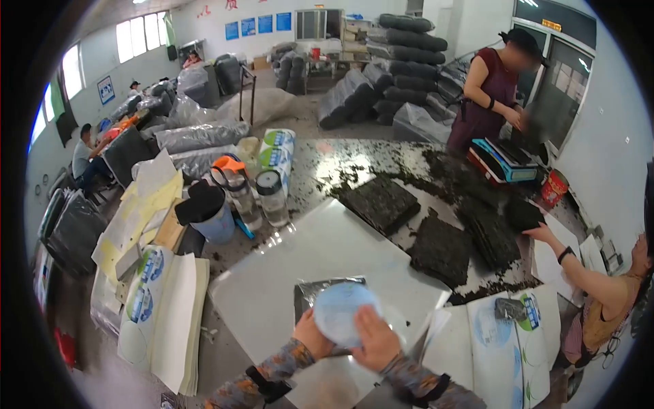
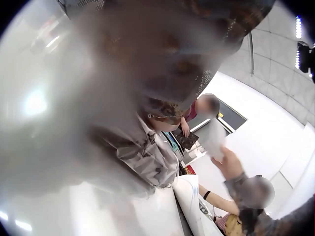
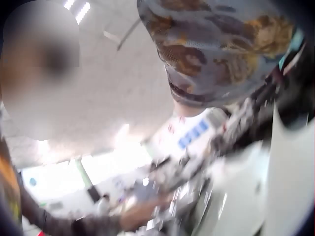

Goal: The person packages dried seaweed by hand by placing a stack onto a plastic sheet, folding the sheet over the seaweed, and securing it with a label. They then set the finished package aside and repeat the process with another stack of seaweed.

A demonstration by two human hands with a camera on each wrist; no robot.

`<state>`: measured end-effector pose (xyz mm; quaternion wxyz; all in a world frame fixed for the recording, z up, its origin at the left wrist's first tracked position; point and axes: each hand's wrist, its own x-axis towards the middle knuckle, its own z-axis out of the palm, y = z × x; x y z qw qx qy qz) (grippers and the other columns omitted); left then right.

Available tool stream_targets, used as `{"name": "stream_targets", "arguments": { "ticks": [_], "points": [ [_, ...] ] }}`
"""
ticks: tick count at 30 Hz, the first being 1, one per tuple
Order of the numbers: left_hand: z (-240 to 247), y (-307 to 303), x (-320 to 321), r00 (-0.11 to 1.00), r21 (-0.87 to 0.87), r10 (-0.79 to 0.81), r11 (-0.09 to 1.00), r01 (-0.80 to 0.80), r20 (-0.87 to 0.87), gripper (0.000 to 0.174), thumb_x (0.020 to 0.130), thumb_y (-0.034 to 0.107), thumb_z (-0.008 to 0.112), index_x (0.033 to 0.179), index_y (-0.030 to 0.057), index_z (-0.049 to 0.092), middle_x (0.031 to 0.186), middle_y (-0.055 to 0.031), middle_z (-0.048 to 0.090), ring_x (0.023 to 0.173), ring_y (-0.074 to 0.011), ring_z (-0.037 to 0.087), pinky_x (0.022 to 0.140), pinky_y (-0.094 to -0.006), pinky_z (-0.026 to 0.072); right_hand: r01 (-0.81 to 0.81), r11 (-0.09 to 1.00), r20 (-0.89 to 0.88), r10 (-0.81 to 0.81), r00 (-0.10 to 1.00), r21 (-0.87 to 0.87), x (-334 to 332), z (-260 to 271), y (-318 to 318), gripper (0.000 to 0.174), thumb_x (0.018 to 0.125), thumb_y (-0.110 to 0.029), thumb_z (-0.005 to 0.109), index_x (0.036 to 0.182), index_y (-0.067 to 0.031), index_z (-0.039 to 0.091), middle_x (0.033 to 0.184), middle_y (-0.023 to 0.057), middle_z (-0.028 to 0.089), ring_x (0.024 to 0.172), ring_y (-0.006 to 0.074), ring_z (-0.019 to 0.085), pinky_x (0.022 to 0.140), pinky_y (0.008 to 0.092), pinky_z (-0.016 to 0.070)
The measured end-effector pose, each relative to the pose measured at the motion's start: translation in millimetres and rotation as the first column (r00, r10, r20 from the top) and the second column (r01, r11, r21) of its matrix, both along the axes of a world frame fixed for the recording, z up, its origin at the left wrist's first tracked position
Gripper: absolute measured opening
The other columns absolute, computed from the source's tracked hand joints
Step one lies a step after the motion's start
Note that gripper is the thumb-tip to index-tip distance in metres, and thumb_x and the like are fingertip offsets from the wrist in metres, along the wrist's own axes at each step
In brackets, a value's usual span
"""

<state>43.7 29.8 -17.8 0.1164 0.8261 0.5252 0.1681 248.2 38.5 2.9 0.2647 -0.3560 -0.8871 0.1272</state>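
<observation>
In the head view a round pale blue thing [image 1: 346,313], blurred, overlaps a flat dark packet in shiny clear plastic [image 1: 310,290]. My left hand [image 1: 313,336] is at its lower left, fingers partly hidden. A crumpled silvery plastic bag [image 2: 147,155] shows below my left sleeve in the left wrist view. My right hand [image 1: 377,341] has its fingers at the right edge of the round thing; I cannot tell whether they grip it. Beneath both hands lies a pale, shiny sheet-like work surface [image 1: 272,286].
Thick dark slabs [image 1: 381,204] and crumbs lie beyond. Jars [image 1: 271,198], a bucket [image 1: 212,221] and papers stand left; printed packs [image 1: 496,334] lie right. One person [image 1: 494,95] stands behind the table; another person's arm [image 1: 593,276] reaches in from the right.
</observation>
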Motion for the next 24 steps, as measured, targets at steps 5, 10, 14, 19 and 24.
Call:
{"name": "stream_targets", "arguments": {
  "ticks": [5, 10, 14, 19, 24],
  "points": [
    [4, -3, -2, 0.994, -0.065, -0.034, 0.997, 0.041, 0.107, 0.055, 0.082, 0.041, 0.058, 0.128, 0.0119, 0.055, 0.134, -0.0103, 0.053, 0.126, -0.0306, 0.047, 0.107, -0.0431, 0.0344, -0.034, 0.994, 0.310, 0.066, 0.948, -0.107, -25, -8, 15, 0.087, 0.084, -0.052, 0.061, 0.139, 0.0098, 0.033, 0.144, 0.0259, 0.036, 0.138, 0.0349, 0.031, 0.111, 0.0530, 0.0244],
    [0, -5, 0, 0.963, -0.028, 0.023, 0.999, -0.016, 0.270, 0.049, 0.081, 0.031, 0.058, 0.125, 0.0097, 0.055, 0.130, -0.0122, 0.054, 0.124, -0.0324, 0.048, 0.106, -0.0456, 0.0357, -0.075, 0.910, -0.100, 0.037, 0.994, -0.408, -39, -3, 43, 0.087, 0.089, -0.060, 0.046, 0.142, 0.0077, 0.030, 0.146, 0.0260, 0.033, 0.137, 0.0374, 0.031, 0.113, 0.0551, 0.0180],
    [8, -3, -28, 0.814, -0.126, 0.151, 0.987, -0.096, 0.561, 0.038, 0.082, 0.013, 0.056, 0.119, 0.0039, 0.056, 0.120, -0.0156, 0.057, 0.113, -0.0341, 0.053, 0.098, -0.0454, 0.0413, -0.154, 0.914, -0.266, 0.052, 0.962, -0.376, -69, -41, 66, 0.072, 0.092, -0.053, 0.046, 0.148, -0.0097, 0.029, 0.151, 0.0209, 0.027, 0.140, 0.0377, 0.027, 0.111, 0.0619, 0.0143],
    [-14, -8, -44, 0.494, -0.352, 0.674, 0.723, -0.595, 0.549, 0.034, 0.087, 0.017, 0.059, 0.115, -0.0024, 0.056, 0.110, -0.0179, 0.056, 0.101, -0.0369, 0.053, 0.092, -0.0447, 0.0421, -0.157, 0.984, 0.334, 0.175, 0.926, -0.079, -78, -13, 47, 0.078, 0.081, -0.062, 0.056, 0.146, -0.0253, 0.035, 0.153, 0.0182, 0.024, 0.142, 0.0390, 0.020, 0.106, 0.0714, 0.0104],
    [-42, -3, -41, 0.691, -0.060, 0.565, 0.791, -0.609, 0.451, 0.034, 0.089, 0.018, 0.058, 0.117, -0.0007, 0.057, 0.111, -0.0182, 0.055, 0.105, -0.0345, 0.051, 0.092, -0.0430, 0.0407, -0.082, 0.954, -0.332, -0.020, 0.943, -0.290, -40, -23, 77, 0.083, 0.070, -0.051, 0.076, 0.136, -0.0094, 0.047, 0.141, 0.0213, 0.041, 0.131, 0.0365, 0.038, 0.107, 0.0513, 0.0313]
  ]
}}
